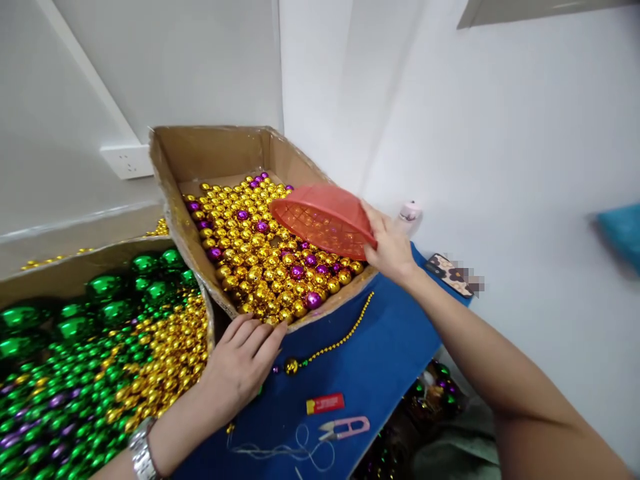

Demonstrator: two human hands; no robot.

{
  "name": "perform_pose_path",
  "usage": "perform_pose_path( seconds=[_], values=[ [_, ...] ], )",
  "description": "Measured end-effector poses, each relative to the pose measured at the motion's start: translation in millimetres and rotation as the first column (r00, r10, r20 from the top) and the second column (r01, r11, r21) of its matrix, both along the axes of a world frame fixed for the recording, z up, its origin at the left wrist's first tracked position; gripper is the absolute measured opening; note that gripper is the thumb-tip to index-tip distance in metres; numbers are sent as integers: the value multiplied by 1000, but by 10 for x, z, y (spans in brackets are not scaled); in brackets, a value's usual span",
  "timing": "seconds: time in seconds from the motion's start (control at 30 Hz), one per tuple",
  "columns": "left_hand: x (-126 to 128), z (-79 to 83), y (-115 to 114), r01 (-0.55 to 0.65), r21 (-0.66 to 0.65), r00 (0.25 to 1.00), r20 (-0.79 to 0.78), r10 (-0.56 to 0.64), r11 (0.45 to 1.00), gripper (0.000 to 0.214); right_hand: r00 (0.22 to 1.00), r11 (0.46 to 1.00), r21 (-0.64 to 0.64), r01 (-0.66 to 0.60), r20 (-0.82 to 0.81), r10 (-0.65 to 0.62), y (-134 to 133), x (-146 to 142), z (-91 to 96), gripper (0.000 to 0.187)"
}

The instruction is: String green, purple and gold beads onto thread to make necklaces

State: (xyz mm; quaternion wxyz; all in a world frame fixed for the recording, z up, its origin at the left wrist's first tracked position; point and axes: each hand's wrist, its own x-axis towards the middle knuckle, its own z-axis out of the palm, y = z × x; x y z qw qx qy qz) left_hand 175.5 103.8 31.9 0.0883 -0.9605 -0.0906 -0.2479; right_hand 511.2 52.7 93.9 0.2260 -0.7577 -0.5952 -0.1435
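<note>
White wall [460, 127] behind, blue work surface [395, 327] below. Red basket [323, 213] tilted above gold and purple beads [250, 247] at right side of cardboard box [215, 155]. Right hand [393, 247] grips basket's rim. Left hand [240, 363] lies over box's near edge, thumb hidden; I can't tell if it clamps. I judge step: scooping or tipping beads, unclear which. Next move calls for firm right grip, steady box.
</note>
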Motion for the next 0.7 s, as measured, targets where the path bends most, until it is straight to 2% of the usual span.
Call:
perform_pose_path(
  seconds=[0.17,0.27,0.53,0.7],
  values=[
    [65,26,-8,-32,53,999,5,32,998,33,997,987,-159,-2,69,13,-84,-81,-51,88],
    [82,35,-14,-38,82,999,-4,39,996,33,995,978,-202,-46,79,63,-78,-68,-60,88],
    [89,41,-36,-69,81,997,-27,71,994,32,988,976,-152,-154,-22,153,35,191,-154,82],
    [198,168,-48,-71,25,994,-77,73,997,31,977,973,-106,-204,-89,195,86,367,-195,86]
  ],
)
